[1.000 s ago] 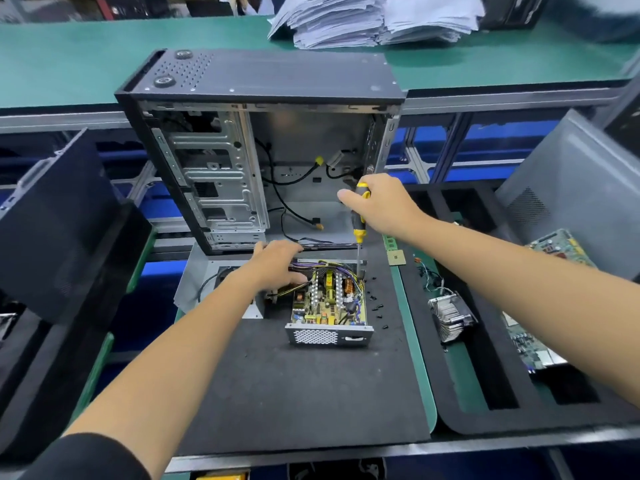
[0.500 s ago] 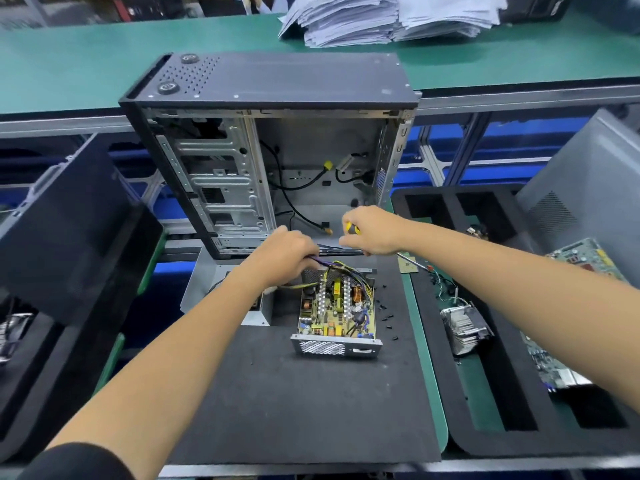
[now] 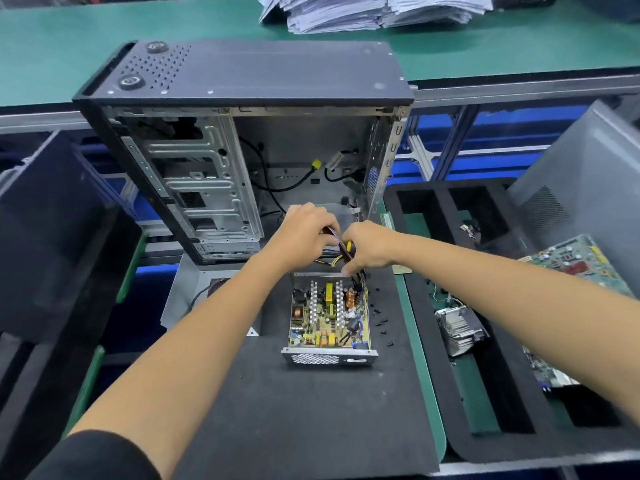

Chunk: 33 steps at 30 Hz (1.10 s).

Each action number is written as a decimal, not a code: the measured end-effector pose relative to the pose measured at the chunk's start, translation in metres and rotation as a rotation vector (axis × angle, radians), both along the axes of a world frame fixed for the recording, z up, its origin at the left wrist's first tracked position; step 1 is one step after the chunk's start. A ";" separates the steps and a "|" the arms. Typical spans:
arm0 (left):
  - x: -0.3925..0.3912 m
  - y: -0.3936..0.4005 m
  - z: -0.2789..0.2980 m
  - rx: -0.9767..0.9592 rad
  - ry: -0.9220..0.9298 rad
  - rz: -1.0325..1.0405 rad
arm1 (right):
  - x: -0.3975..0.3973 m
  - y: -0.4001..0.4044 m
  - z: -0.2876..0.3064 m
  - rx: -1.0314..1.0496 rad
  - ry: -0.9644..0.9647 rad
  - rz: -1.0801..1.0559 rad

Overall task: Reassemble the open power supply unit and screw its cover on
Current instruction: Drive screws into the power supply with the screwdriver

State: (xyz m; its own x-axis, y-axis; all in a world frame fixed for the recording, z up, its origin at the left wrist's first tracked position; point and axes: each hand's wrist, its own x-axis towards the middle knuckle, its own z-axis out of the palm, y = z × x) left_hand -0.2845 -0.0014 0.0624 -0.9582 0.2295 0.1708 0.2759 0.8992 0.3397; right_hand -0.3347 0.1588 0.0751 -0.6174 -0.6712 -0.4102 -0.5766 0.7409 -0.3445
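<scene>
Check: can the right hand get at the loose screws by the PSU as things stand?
Probably yes. The screws lie bare on the mat right of the PSU, nothing over them. But the right hand grips the wires and must let go first.

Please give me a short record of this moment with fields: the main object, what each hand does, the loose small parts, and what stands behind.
main object: open power supply unit, cover off, circuit board showing, on a black mat
left hand: grips the wire bundle above the unit's far end
right hand: holds the same wires; the screwdriver's yellow handle shows between the hands
loose parts: small black screws on the mat, right of the unit
behind: empty computer case, upright, side open
</scene>
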 end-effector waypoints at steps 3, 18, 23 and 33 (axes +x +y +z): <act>-0.002 0.006 0.000 -0.027 0.022 -0.001 | 0.001 -0.002 0.000 0.055 0.022 -0.050; 0.026 0.003 -0.034 -0.159 -0.292 -0.124 | -0.004 -0.001 -0.003 0.408 0.163 -0.027; 0.031 0.001 -0.049 0.086 -0.370 -0.020 | -0.010 -0.002 0.001 0.366 0.081 0.014; 0.031 0.004 -0.055 0.218 -0.422 0.072 | -0.011 -0.003 -0.008 0.355 0.105 -0.053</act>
State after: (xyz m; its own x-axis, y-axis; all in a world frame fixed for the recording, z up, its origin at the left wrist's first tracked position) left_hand -0.2536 0.0021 0.0073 -0.9663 0.1625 -0.1996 0.0133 0.8060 0.5917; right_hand -0.3453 0.1556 0.0672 -0.6983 -0.4646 -0.5445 -0.5531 0.8331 -0.0016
